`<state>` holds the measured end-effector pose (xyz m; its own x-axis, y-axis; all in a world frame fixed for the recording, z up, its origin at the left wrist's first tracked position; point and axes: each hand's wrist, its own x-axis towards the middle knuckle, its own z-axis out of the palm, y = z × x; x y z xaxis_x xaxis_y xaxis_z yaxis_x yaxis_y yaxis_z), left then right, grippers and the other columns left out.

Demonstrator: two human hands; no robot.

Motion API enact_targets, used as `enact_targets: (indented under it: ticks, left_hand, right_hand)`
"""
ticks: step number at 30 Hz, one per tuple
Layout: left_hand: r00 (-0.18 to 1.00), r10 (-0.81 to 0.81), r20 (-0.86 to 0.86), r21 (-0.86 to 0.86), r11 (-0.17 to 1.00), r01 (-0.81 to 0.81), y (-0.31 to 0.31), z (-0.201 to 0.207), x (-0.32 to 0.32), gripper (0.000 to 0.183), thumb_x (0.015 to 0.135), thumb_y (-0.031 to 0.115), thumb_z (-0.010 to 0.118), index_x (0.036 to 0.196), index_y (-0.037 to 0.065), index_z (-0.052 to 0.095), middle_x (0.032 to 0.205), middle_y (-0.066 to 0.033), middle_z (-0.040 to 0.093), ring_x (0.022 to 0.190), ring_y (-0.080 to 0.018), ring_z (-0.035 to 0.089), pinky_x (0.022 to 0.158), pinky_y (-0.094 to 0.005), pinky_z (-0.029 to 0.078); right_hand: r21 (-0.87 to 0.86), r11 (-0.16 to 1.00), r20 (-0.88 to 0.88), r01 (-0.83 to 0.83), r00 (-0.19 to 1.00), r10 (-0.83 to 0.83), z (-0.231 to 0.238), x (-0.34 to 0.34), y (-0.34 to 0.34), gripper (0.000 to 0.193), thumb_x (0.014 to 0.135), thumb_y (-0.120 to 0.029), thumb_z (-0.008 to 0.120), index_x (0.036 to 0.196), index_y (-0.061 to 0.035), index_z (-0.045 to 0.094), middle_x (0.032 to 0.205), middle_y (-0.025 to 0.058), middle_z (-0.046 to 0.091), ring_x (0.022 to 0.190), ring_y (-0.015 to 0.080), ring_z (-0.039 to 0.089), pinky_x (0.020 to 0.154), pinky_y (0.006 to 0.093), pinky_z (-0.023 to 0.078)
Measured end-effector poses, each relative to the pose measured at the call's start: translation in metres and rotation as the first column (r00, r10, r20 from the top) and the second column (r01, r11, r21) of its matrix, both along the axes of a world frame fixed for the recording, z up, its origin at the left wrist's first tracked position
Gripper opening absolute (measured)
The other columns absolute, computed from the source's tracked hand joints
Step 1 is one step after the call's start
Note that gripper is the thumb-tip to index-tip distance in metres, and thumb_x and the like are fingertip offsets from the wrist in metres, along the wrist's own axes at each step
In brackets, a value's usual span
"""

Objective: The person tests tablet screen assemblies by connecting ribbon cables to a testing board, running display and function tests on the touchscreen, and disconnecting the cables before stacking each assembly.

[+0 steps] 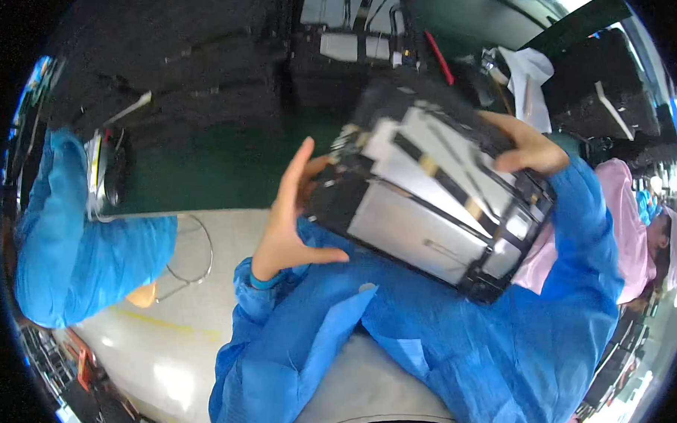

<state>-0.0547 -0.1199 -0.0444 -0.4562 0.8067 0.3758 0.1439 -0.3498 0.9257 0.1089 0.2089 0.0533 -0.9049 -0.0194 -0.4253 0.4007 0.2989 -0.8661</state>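
Note:
An opened tablet point(427, 237), with a black frame, silver-grey battery panels and dark flat cables showing, is held tilted above the table's front edge and my lap. My right hand point(531, 146) grips its far right edge, thumb pressed on the inner face and the other fingers hidden beneath. Beside the tablet's left edge is my left hand point(284, 228), open, with thumb and forefinger spread wide. Some of its other fingers are partly hidden by the tablet's corner, and whether they touch it I cannot tell. The tablet is slightly blurred.
Another opened tablet point(352, 44) lies at the back of the dark green table point(198, 169). Right of it are a red pen-like tool point(439, 58) and a crumpled white sheet point(531, 78). A blue-sleeved person point(91, 255) sits at left; people in pink point(625, 221) are at right.

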Motion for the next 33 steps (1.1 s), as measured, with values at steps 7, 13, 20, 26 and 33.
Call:
enact_targets:
  ticks: [7,13,20,26,33]
  left_hand:
    - [0.902,0.345,-0.26,-0.37,0.827,-0.423,-0.061,-0.037,0.018,0.099,0.05,0.014,0.088,0.136,0.002,0.039,0.124,-0.0138,0.048,0.107,-0.0266,0.054,0.089,-0.0346,0.047]
    - [0.892,0.296,-0.343,-0.514,0.735,-0.441,-0.072,-0.036,0.03,0.095,0.055,0.012,0.086,0.134,-0.003,0.036,0.134,-0.0153,0.036,0.116,-0.0246,0.047,0.094,-0.0322,0.043]
    - [0.869,0.329,-0.37,-0.501,0.717,-0.484,-0.062,-0.034,0.025,0.094,0.054,0.018,0.086,0.134,0.001,0.04,0.134,-0.015,0.033,0.116,-0.0294,0.047,0.086,-0.036,0.051]
    - [0.851,0.198,-0.487,-0.536,0.701,-0.47,-0.044,-0.022,0.026,0.099,0.055,0.021,0.083,0.138,0.001,0.033,0.136,-0.0178,0.029,0.124,-0.0348,0.037,0.096,-0.0395,0.042]
    - [0.843,0.177,-0.508,-0.545,0.691,-0.474,-0.016,-0.017,0.029,0.107,0.056,0.028,0.083,0.142,0.004,0.024,0.134,-0.0187,0.029,0.114,-0.0335,0.047,0.088,-0.0385,0.048]
  right_hand:
    - [-0.022,0.912,0.145,-0.41,0.901,0.409,-0.059,-0.123,-0.032,0.08,0.073,-0.037,0.072,0.133,0.0029,0.038,0.12,0.016,0.052,0.11,0.0231,0.05,0.096,0.0295,0.039]
    - [0.433,0.81,-0.142,-0.396,0.857,0.495,-0.096,-0.126,-0.046,0.074,0.077,-0.046,0.066,0.134,-0.0063,0.042,0.126,0.0203,0.05,0.113,0.0336,0.051,0.097,0.0352,0.041]
    - [0.791,0.591,-0.283,-0.159,0.76,0.585,-0.045,-0.078,-0.065,0.057,0.086,-0.029,0.057,0.136,-0.0072,0.038,0.135,0.0203,0.041,0.117,0.0385,0.046,0.1,0.0395,0.039]
    - [0.808,0.587,-0.027,-0.054,0.991,0.128,-0.01,0.023,-0.107,0.07,0.078,-0.013,0.064,0.139,-0.0042,0.031,0.141,0.0203,0.033,0.13,0.037,0.033,0.107,0.0405,0.028]
    - [0.591,0.73,-0.246,0.344,0.938,-0.243,-0.062,0.058,-0.125,0.081,0.076,-0.008,0.066,0.142,-0.0003,0.019,0.145,0.0238,0.024,0.133,0.0384,0.027,0.107,0.0395,0.027]
